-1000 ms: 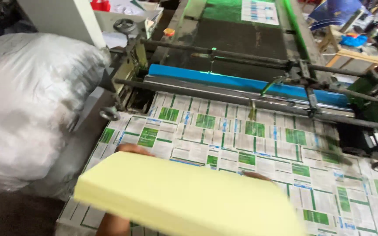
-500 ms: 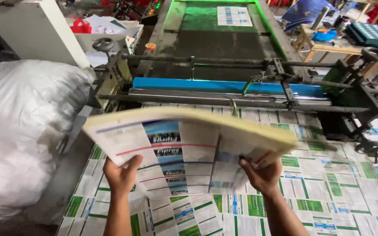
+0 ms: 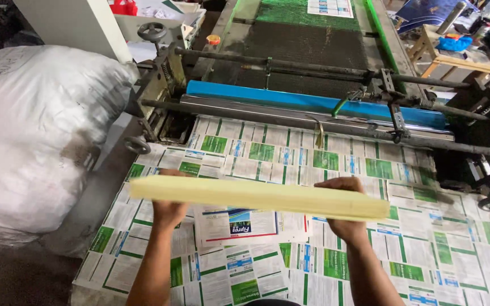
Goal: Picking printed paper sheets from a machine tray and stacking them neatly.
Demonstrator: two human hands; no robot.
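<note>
I hold a thick stack of printed sheets [image 3: 256, 196] edge-on in front of me, its pale yellow cut edge facing the camera. My left hand [image 3: 168, 211] grips the stack near its left end and my right hand [image 3: 344, 226] grips it near its right end. Part of a printed sheet hangs below the stack between my hands. The stack hovers above a work table [image 3: 290, 164] covered with green and white printed sheets.
A printing machine with a blue bar [image 3: 313, 102], steel rollers and a green-edged conveyor [image 3: 307, 39] stands behind the table. A big white plastic sack [image 3: 35, 141] sits to the left. A wooden stand with stacked items [image 3: 460, 51] is at the far right.
The stack has tipped from showing its printed face to lying flat and edge-on. Both hands stay on it, and it sits lower over the table.
</note>
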